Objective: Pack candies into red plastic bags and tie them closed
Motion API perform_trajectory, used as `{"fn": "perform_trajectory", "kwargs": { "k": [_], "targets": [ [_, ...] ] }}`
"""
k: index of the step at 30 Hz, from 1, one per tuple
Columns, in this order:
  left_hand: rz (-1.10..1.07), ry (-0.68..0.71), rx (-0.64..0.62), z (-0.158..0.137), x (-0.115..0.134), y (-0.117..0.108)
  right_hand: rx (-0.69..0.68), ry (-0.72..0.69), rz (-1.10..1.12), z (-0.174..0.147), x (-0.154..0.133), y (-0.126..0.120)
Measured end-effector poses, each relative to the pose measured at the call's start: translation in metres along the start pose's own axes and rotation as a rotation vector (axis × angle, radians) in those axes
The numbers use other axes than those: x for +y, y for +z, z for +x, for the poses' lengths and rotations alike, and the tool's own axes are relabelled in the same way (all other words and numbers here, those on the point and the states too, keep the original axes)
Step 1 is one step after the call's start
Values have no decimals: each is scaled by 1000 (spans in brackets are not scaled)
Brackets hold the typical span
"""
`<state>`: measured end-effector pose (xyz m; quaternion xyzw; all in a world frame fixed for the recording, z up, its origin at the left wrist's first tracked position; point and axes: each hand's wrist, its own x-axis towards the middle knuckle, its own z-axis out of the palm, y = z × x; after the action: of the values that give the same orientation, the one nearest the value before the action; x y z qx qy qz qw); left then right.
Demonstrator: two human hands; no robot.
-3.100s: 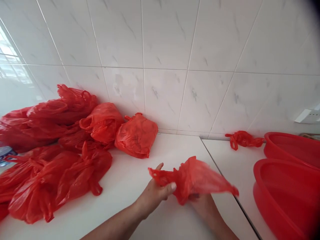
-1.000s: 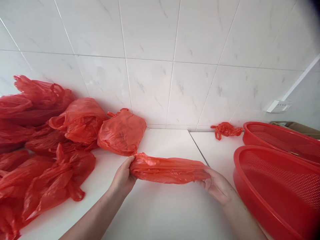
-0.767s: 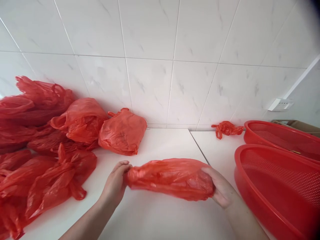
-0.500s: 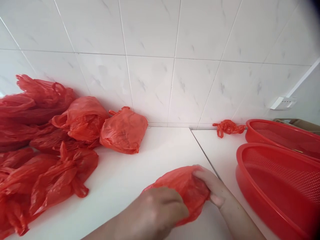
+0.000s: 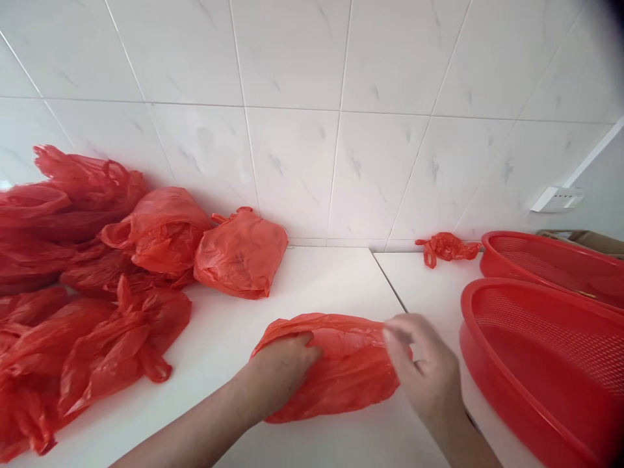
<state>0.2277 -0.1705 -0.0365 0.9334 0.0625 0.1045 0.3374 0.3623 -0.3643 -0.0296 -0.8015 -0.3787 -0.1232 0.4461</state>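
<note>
A red plastic bag (image 5: 346,383) lies spread on the white tabletop, its mouth gaping towards me. My left hand (image 5: 287,367) reaches into the mouth at the left side, fingers curled together against the plastic; some fingertips are hidden by the hand. At the bag's right end, my right hand (image 5: 429,364) has its fingers and thumb bent at the edge, closed on the plastic and slightly blurred. Behind the bag stands a filled, knotted red bag (image 5: 241,253).
Several full red bags (image 5: 97,331) are heaped along the left. To the right are two red plastic baskets (image 5: 511,364), with a crumpled red bag (image 5: 446,247) beside them near the tiled wall (image 5: 292,162). A seam (image 5: 387,279) divides the white tabletop.
The bag has been spread wider, and its mouth now shows. My left hand has moved left and into the mouth; my right hand has come out to the bag's right edge.
</note>
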Motion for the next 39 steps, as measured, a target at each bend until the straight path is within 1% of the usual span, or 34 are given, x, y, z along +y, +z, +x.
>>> {"fn": "perform_trajectory", "kwargs": {
  "k": [1,2,3,4,6,8,10,12,14,17,19,20,22,23,24,25,27,29,31,35,37,39],
  "targets": [
    [75,19,-49,1,3,1,-89,-74,-25,-4,-5,7],
    [168,46,-103,3,5,0,-199,-102,-87,-7,-9,14],
    [256,72,-152,4,6,-1,-307,-90,-182,-9,-9,20],
    [325,87,-184,5,6,-3,-399,-49,-295,-8,-7,25],
    [367,78,-192,5,3,-9,-528,51,-464,-4,2,29],
    [341,33,-186,4,-3,-18,-615,84,-471,2,13,26],
    [299,2,-185,3,-8,-25,-683,69,-389,4,24,19],
    [245,-18,-202,3,-11,-30,-723,63,-321,4,31,11],
    [180,-30,-233,4,-13,-33,-735,91,-282,3,37,5],
    [-8,-52,-257,5,-13,-33,-701,188,-202,5,41,-3],
    [-116,-53,-243,5,-12,-28,-628,256,-164,8,37,-7],
    [-148,-47,-228,4,-11,-25,-568,264,-170,9,33,-8],
    [-155,-8,-192,4,-8,-16,-429,205,-218,9,23,-5],
    [-137,28,-180,4,-7,-12,-382,148,-238,7,18,-1],
    [-114,71,-177,4,-6,-9,-374,87,-248,5,13,5],
    [-79,116,-189,4,-4,-5,-405,36,-253,3,10,11],
    [22,181,-238,4,-4,-2,-554,-2,-266,-1,9,24],
    [141,184,-276,2,-7,-2,-695,28,-304,-1,14,32],
    [255,168,-284,-3,-11,-7,-748,81,-331,2,24,33],
    [288,195,-253,-12,-17,-21,-720,147,-322,7,35,23],
    [268,214,-241,-15,-16,-26,-668,103,-319,4,30,19],
    [245,210,-233,-15,-15,-26,-581,12,-287,0,19,21]
  ]
}}
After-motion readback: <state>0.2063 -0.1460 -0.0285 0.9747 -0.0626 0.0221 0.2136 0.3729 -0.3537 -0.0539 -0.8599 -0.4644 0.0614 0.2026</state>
